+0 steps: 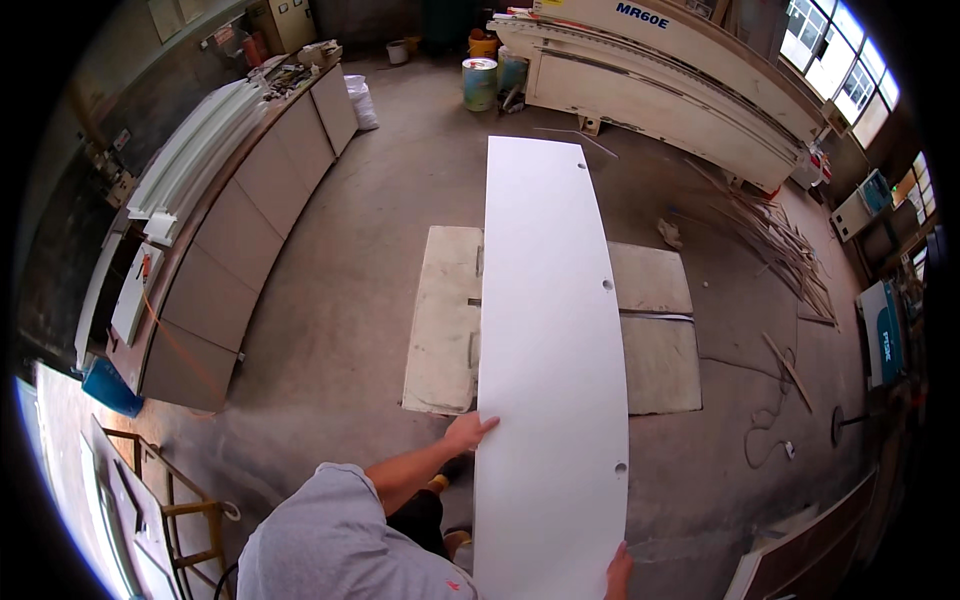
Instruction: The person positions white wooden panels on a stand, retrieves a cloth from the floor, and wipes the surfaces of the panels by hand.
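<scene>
My left forearm reaches forward, and my left grip (pixel 468 431) is clamped on the left edge of the white panel (pixel 550 330), the thumb on its top face. My right grip (pixel 619 573) touches the right edge, nearer to me; how its fingers close, I cannot tell. The panel stretches away, above pale slabs (pixel 440 320). Dark blue lettering (pixel 642 15) marks the cream machine (pixel 640 105).

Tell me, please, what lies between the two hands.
In the head view, the long white panel lies between the left hand and the right hand.
</scene>
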A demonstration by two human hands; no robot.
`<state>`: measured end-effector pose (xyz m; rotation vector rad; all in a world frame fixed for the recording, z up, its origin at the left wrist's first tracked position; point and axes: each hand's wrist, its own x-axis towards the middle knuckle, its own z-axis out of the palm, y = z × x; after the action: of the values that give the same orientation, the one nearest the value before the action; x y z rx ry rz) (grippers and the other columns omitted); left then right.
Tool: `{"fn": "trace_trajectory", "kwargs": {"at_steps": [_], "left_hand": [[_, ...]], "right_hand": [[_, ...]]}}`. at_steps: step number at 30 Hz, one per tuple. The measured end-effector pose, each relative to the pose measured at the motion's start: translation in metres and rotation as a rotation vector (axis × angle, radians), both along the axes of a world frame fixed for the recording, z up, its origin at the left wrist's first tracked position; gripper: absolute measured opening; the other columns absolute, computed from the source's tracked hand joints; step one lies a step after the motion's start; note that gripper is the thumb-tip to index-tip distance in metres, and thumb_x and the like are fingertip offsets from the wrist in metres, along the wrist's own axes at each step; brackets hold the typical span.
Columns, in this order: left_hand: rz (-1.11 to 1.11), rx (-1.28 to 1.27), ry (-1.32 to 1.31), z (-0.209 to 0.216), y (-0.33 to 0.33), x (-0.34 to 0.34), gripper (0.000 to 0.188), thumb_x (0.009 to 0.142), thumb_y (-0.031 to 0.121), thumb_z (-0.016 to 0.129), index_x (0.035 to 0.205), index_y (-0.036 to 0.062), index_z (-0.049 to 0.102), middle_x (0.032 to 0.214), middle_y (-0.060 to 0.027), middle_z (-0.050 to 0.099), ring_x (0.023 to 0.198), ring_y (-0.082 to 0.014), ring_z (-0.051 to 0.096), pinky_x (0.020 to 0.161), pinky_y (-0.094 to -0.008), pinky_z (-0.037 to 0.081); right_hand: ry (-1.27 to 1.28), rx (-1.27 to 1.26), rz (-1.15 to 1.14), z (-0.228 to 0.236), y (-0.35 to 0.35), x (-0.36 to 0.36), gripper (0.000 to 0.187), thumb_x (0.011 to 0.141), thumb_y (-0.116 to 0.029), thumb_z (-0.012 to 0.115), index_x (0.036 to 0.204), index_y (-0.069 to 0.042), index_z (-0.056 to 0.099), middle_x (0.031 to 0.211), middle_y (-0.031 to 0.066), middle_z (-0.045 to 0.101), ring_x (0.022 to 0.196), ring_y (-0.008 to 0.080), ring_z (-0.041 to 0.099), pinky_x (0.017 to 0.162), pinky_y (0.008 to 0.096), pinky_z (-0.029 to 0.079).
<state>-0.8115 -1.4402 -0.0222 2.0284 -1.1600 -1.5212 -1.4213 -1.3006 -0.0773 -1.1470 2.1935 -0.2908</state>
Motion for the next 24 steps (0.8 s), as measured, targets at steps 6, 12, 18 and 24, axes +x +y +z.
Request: {"fn": "trace_trajectory", "kwargs": {"at_steps": [6,12,18,24], "left_hand": [[-0.272,0.066,-0.421,0.053,-0.039,0.008,0.074,0.095,0.070,0.047,0.094,0.0011,0.072,0.099,-0.0196,0.074,0.096,-0.0335,0.072,0.079,-0.0459,0.057],[0.026,0.229,-0.208,-0.015,0.035,0.042,0.077,0.093,0.070,0.053,0.114,-0.0029,0.066,0.108,-0.0255,0.071,0.102,-0.0436,0.067,0.086,-0.0501,0.054],[0.238,-0.068,-0.068,-0.022,0.039,-0.046,0.071,0.098,0.059,0.054,0.112,-0.0103,0.051,0.107,-0.0363,0.065,0.104,-0.0527,0.063,0.088,-0.0547,0.050],[0.245,-0.083,-0.008,-0.031,0.051,-0.037,0.063,0.103,0.057,0.045,0.112,-0.0059,0.049,0.106,-0.0343,0.065,0.105,-0.0524,0.060,0.088,-0.0551,0.047]], "right_hand": [[0.416,-0.156,0.319,0.042,-0.002,-0.002,0.061,0.105,-0.049,0.047,0.100,0.008,0.069,0.088,0.0232,0.072,0.079,0.0395,0.066,0.073,0.0478,0.050],[0.221,0.146,0.244,0.099,-0.045,0.047,0.052,0.102,-0.042,0.055,0.119,0.006,0.067,0.130,0.0299,0.061,0.115,0.0444,0.060,0.096,0.0519,0.047],[-0.009,0.161,0.062,0.043,-0.006,0.032,0.045,0.102,-0.036,0.055,0.120,0.004,0.066,0.122,0.0276,0.066,0.112,0.0398,0.064,0.096,0.0455,0.048],[-0.014,0.306,0.120,0.100,-0.038,0.085,0.046,0.103,-0.032,0.054,0.129,0.005,0.061,0.125,0.0239,0.067,0.119,0.0340,0.062,0.103,0.0393,0.046]]}}
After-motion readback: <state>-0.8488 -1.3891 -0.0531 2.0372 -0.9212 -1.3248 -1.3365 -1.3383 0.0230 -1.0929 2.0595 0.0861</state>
